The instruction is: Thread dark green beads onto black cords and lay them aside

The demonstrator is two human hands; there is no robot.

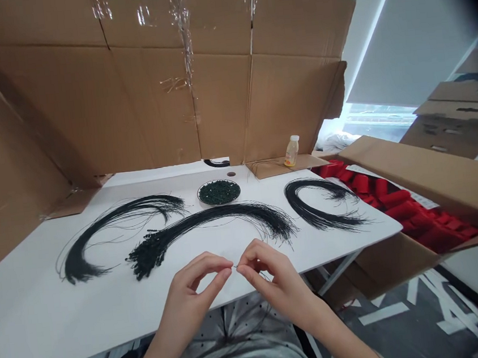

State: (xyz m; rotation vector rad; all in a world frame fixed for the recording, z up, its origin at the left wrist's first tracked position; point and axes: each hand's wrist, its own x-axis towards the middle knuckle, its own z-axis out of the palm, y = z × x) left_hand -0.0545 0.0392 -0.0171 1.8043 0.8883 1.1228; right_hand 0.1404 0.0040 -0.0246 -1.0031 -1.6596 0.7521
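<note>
Pinching a thin black cord [236, 267], the right hand [270, 273] is super close to the left hand [195, 283], pinched too, can't tell on what.

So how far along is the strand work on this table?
Looks done: the middle bundle's clustered, beaded-looking end.
In hand: a thin dark strand in the right hand, its tip at the left hand's pinched fingertips.
Probably left: the left bundle and right bundle, no clusters visible, plus green pieces. Exact count unclear.
</note>
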